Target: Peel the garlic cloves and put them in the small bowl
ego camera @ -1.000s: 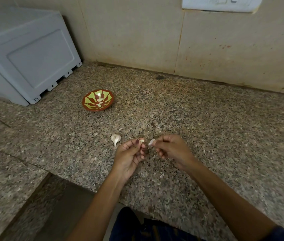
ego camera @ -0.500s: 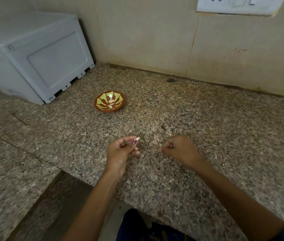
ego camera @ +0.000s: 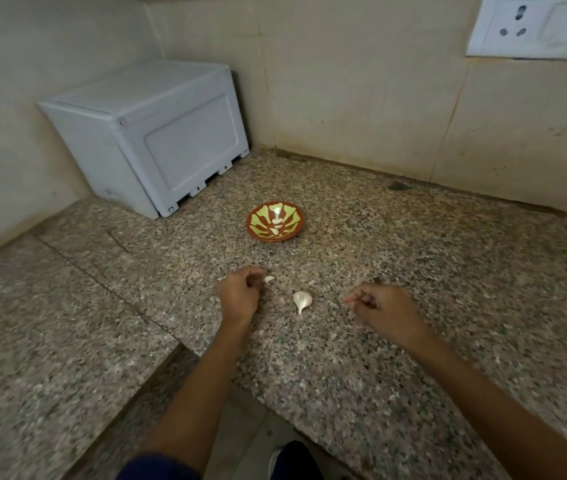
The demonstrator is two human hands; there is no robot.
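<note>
Left hand [ego camera: 240, 296] pinches peeled clove [ego camera: 269, 279] short of bowl [ego camera: 296, 230].

Speckled stone, painted bowl

The small bowl [ego camera: 275, 221] is red-brown with yellow-green petal patches; the counter [ego camera: 413, 271] is brown-grey speckled granite; the box [ego camera: 157, 136] pale grey-blue; the garlic clove [ego camera: 302, 301] white.

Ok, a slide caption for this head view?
Left hand pinches a peeled clove; an unpeeled clove lies between the hands, bowl beyond.

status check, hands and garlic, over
Left hand pinching peeled clove. Right hand curled, contents unclear. Unpeeled clove on counter between them. Path to bowl clear.
</note>
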